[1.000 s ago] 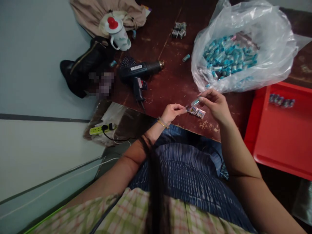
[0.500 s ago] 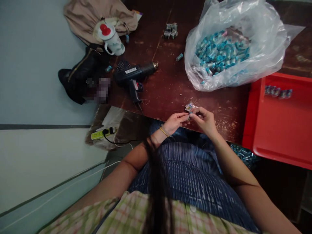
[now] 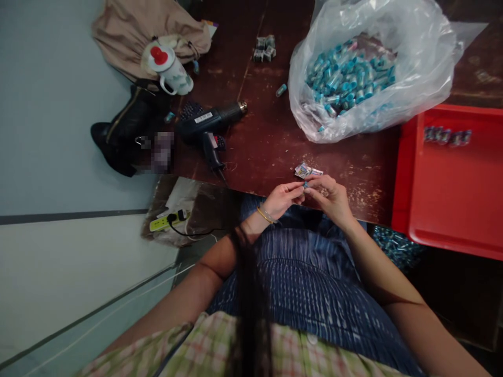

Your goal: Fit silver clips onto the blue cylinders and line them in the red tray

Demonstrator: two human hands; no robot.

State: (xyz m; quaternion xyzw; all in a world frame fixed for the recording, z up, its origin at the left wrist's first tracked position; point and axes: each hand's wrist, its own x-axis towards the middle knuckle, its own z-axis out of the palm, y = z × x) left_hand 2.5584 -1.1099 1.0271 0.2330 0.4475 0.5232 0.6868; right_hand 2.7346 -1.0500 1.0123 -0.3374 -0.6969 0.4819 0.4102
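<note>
At the near edge of the dark wooden table [image 3: 275,141] the left hand [image 3: 281,198] and the right hand [image 3: 330,196] meet, fingertips of both pinched shut on one small teal vial [image 3: 305,184] held between them, just above the edge. Touching the tabletop just beyond lies a short strip of printed sleeves [image 3: 307,170]. Little looks done: only a few wrapped pieces [image 3: 446,136] sit in the red tray [image 3: 451,209] at the right edge, while the clear plastic bag [image 3: 369,73] toward the far side holds a heap of bare vials. A heat gun [image 3: 208,123] lies toward the left edge, untouched.
</note>
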